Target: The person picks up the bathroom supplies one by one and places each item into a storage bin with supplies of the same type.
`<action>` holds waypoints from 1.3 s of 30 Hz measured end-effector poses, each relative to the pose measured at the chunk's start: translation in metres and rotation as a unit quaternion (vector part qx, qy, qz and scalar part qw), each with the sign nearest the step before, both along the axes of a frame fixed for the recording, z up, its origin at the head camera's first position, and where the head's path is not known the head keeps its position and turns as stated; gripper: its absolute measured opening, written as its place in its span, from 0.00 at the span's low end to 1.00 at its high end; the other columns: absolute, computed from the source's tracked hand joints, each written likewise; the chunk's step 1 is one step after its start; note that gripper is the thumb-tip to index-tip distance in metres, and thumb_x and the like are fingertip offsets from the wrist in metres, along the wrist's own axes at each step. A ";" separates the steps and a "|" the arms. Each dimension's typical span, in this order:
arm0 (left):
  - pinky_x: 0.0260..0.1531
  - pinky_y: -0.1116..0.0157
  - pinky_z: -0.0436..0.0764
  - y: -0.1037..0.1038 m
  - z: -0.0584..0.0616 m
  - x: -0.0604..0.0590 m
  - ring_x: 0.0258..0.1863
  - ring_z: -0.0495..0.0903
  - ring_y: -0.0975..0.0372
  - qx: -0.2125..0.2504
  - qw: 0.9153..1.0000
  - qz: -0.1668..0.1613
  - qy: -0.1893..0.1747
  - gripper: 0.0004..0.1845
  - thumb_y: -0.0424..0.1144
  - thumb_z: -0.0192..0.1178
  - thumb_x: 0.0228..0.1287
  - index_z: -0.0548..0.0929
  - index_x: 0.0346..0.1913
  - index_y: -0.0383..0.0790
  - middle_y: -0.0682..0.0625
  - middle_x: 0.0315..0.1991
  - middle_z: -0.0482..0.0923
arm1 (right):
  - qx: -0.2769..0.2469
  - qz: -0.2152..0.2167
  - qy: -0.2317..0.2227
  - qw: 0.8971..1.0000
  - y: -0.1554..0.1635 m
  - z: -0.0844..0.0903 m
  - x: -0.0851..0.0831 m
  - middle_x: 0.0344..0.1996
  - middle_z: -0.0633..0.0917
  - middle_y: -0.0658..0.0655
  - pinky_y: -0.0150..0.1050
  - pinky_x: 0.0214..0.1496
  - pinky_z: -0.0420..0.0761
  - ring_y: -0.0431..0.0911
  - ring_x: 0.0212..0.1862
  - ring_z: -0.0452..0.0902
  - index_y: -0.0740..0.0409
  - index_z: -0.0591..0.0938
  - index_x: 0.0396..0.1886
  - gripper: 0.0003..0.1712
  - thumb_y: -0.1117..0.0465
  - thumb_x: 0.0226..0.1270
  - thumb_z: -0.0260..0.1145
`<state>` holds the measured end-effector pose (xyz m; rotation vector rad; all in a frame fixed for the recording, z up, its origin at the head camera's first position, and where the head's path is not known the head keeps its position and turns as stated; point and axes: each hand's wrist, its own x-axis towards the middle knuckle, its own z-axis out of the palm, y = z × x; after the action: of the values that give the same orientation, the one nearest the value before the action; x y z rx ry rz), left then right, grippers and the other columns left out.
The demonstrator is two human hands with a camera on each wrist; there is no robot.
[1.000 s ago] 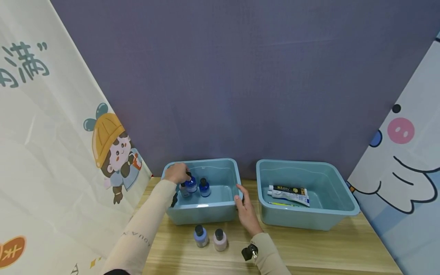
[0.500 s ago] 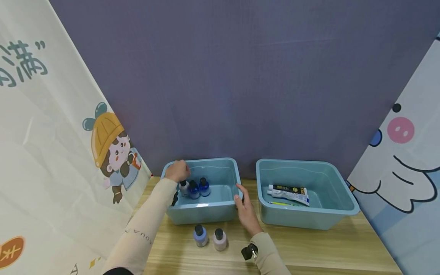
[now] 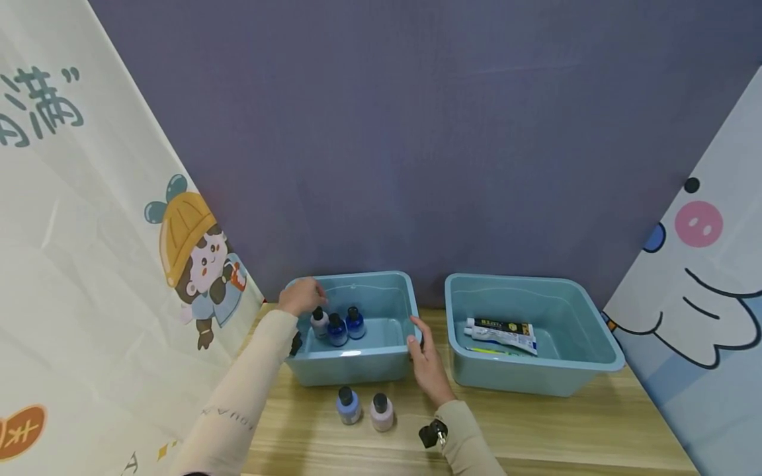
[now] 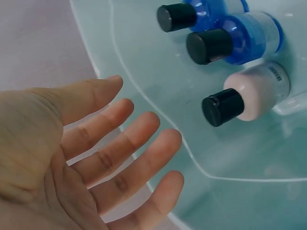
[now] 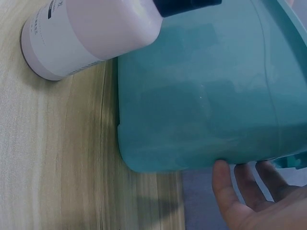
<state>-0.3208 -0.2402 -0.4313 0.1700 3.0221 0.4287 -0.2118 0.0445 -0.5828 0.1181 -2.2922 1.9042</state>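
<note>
My left hand (image 3: 300,296) is over the left end of the left blue bin (image 3: 357,372). Its fingers (image 4: 144,127) are spread and hold nothing in the left wrist view. Just beyond the fingertips a pale pink bottle (image 4: 259,93) with a black cap stands beside a blue bottle (image 4: 254,38) and another blue bottle (image 4: 216,9), all inside this bin. My right hand (image 3: 430,370) rests at the bin's right front corner. In the right wrist view its extended fingers (image 5: 222,179) touch the outside of the bin wall.
A periwinkle bottle (image 3: 348,405) and a pink bottle (image 3: 381,412) stand on the wooden table (image 3: 536,430) before the left bin. To the right, a second blue bin (image 3: 518,380) contains toothpaste tubes (image 3: 503,336) and a thin yellow-green item (image 3: 491,351). A dark cloth wall rises behind.
The blue bottle under my left hand has come down to stand between the pale and the other blue bottle. That hand has since drawn slightly left, off the bottles. My right hand stays put.
</note>
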 end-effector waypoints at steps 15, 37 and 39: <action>0.31 0.57 0.80 -0.008 0.010 0.030 0.34 0.84 0.58 0.056 0.997 -0.023 0.054 0.13 0.48 0.65 0.69 0.87 0.50 0.46 0.48 0.43 0.89 | -0.007 0.011 0.006 1.000 0.000 0.010 0.000 0.77 0.63 0.61 0.61 0.71 0.66 0.57 0.68 0.65 0.37 0.61 0.78 0.27 0.49 0.85 0.49; 0.30 0.65 0.78 0.003 -0.043 0.103 0.28 0.82 0.62 0.228 0.928 0.035 0.293 0.03 0.38 0.68 0.67 0.88 0.40 0.43 0.53 0.28 0.85 | 0.001 0.002 0.002 1.000 0.000 0.000 0.002 0.80 0.60 0.57 0.66 0.70 0.68 0.62 0.75 0.63 0.32 0.61 0.78 0.27 0.44 0.84 0.48; 0.30 0.66 0.78 0.005 -0.047 0.111 0.28 0.82 0.62 0.241 0.917 0.042 0.316 0.03 0.37 0.69 0.66 0.88 0.40 0.42 0.53 0.28 0.85 | -0.001 0.004 0.004 1.000 0.000 0.000 0.002 0.80 0.59 0.57 0.66 0.70 0.68 0.62 0.75 0.63 0.32 0.61 0.78 0.27 0.44 0.84 0.48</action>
<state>-0.2098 -0.2356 -0.4783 0.2508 3.4654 1.3717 -0.2099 0.0443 -0.5830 0.1355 -2.2874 1.9059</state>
